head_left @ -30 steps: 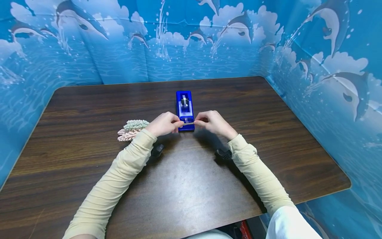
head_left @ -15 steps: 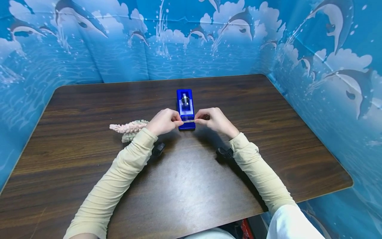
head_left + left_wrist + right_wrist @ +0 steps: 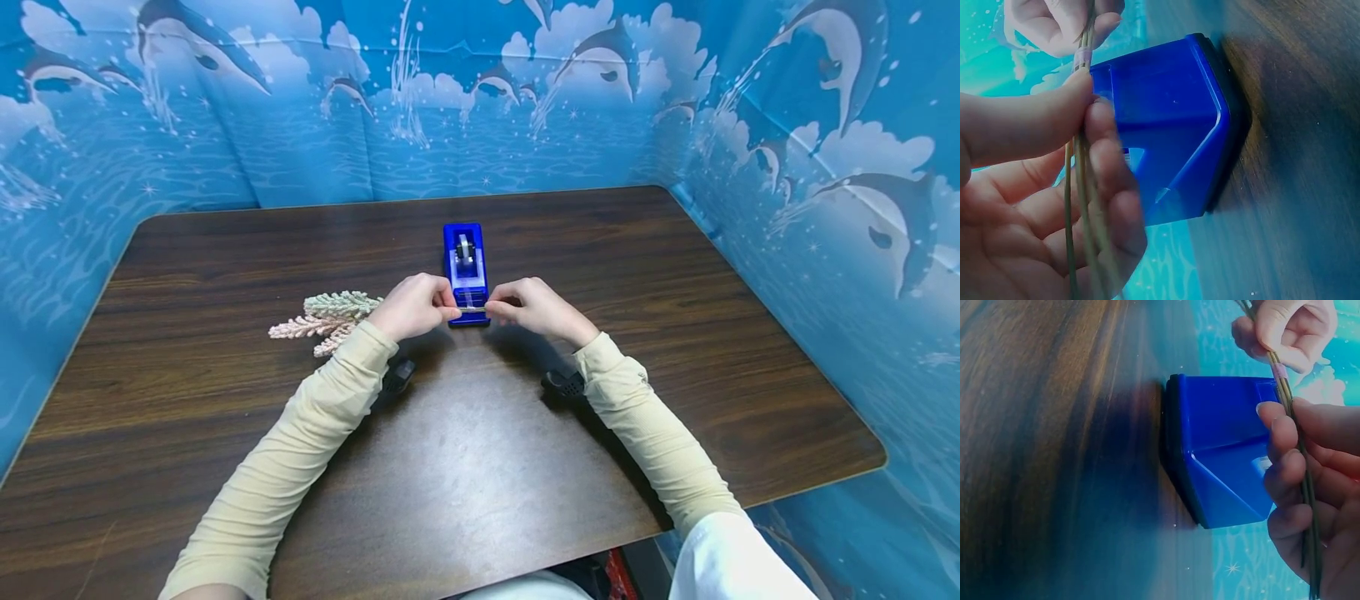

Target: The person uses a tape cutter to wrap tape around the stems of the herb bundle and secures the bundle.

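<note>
A blue tape dispenser (image 3: 467, 287) stands on the table in front of both hands. My left hand (image 3: 408, 308) pinches a bundle of thin brownish-green stems (image 3: 1079, 187) between thumb and fingers. These belong to sprigs of artificial flowers (image 3: 330, 315), pale pink and pale green, which stick out to the left past the left wrist. On the other side my right hand (image 3: 536, 308) pinches the same stems. Between the two hands a pinkish band of tape (image 3: 1280, 370) goes round the stems. The bundle lies across the dispenser's front end in the head view; both wrist views show it beside the blue body.
The dark wood-grain table (image 3: 480, 467) extends around the hands. A blue curtain (image 3: 300, 125) printed with dolphins hangs behind and to the right. Small black devices, one under each wrist, sit near the tabletop.
The flower heads have turned, showing a different spread of pink and green. Both hands stay close to the dispenser, with the right one slightly lower than half a second ago.
</note>
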`<move>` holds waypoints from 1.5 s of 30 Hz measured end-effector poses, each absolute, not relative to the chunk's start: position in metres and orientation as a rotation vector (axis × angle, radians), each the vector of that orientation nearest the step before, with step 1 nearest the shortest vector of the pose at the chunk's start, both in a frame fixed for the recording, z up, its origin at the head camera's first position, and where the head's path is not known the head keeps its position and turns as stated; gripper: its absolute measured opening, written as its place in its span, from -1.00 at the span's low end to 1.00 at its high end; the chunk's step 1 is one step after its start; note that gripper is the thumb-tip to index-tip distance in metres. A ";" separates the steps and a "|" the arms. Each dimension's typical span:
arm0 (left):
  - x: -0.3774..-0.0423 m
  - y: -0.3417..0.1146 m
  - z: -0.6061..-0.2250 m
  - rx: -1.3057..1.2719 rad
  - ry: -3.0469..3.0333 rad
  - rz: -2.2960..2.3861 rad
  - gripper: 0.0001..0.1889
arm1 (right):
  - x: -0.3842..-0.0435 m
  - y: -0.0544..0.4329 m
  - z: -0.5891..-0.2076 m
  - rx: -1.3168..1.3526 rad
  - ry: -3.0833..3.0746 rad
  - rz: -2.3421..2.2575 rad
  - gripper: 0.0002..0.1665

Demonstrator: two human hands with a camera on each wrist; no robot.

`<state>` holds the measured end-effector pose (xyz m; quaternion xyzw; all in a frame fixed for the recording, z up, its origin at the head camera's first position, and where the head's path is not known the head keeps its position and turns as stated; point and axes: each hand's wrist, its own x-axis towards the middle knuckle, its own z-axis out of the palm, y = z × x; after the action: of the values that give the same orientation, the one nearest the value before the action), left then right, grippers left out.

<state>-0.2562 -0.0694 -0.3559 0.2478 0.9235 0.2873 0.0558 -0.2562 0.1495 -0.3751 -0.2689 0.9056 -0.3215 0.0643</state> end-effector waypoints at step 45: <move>-0.255 -0.067 -0.354 0.775 2.730 1.095 -0.86 | -0.249 0.146 -0.367 -0.860 2.937 -1.083 -0.88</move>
<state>-0.2550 -0.0666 -0.3538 0.2544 0.8964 0.3595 0.0501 -0.2489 0.1463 -0.3669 -0.2645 0.9035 -0.3332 -0.0521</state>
